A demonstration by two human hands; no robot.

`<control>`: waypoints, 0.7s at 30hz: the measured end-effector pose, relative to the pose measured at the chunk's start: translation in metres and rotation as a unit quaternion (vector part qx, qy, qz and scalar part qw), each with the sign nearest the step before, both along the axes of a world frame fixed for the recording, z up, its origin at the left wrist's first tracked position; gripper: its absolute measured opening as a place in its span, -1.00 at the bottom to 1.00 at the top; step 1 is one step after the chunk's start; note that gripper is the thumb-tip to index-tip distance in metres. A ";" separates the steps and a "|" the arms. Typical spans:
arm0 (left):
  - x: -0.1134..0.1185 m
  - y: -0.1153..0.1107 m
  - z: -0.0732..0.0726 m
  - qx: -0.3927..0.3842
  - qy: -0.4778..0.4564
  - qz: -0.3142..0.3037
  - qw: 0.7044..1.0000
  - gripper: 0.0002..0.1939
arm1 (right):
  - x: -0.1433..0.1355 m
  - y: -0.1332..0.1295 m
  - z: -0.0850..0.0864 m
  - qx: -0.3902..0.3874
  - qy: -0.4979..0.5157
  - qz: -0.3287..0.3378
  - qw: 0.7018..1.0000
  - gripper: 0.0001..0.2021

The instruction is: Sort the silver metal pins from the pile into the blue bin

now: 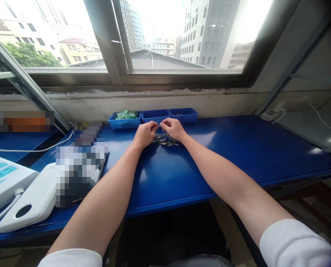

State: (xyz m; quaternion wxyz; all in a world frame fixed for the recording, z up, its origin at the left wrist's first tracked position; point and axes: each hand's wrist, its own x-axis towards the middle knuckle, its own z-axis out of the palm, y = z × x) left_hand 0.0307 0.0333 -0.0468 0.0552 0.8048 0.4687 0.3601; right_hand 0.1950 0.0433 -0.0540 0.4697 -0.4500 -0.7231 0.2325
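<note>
Both my hands meet over a loose pile of thin dark metal pins or screws [165,140] on the blue tabletop, just in front of three blue bins. My left hand [145,134] is closed, its thumb and forefinger pinched together. Close beside it, my right hand [173,128] pinches in the same way, fingertips almost touching those of the left. Whatever sits between the fingertips is too small to make out. Part of the pile is hidden behind the hands.
Behind the hands stand a blue bin [112,123] with green plastic packets, a middle blue bin [154,115], and a right blue bin [191,115] holding small metal pieces. At left lie a white power strip [23,185], a white rounded device [40,200] and a cable. A window rises behind.
</note>
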 end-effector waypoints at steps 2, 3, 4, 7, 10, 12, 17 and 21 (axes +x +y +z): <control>-0.001 0.000 0.000 -0.002 0.002 0.010 1.000 -0.74 | 0.000 0.000 0.000 0.004 0.027 0.019 0.999 -0.75; -0.001 0.001 0.000 -0.002 0.002 0.015 1.000 -0.74 | 0.000 0.000 -0.001 0.005 0.037 0.027 0.999 -0.75; -0.002 0.002 -0.001 -0.001 0.001 0.018 1.000 -0.74 | 0.000 0.000 -0.001 0.003 0.045 0.034 0.998 -0.75; -0.003 0.005 -0.003 0.001 0.000 0.015 1.000 -0.71 | 0.001 0.000 -0.001 -0.011 0.063 0.040 0.997 -0.73; -0.003 0.010 -0.007 0.017 0.001 0.027 1.000 -0.68 | 0.003 0.002 0.000 -0.008 0.071 0.022 0.997 -0.71; -0.004 0.013 -0.009 0.021 0.008 0.052 0.998 -0.65 | 0.004 0.004 0.000 0.010 0.058 -0.017 0.998 -0.69; -0.007 0.017 -0.014 -0.029 0.068 0.108 0.991 -0.61 | 0.014 0.008 0.002 0.040 -0.092 -0.196 0.975 -0.56; -0.008 0.017 -0.014 -0.067 0.116 0.100 0.986 -0.59 | 0.023 0.011 0.000 0.015 -0.190 -0.275 0.942 -0.40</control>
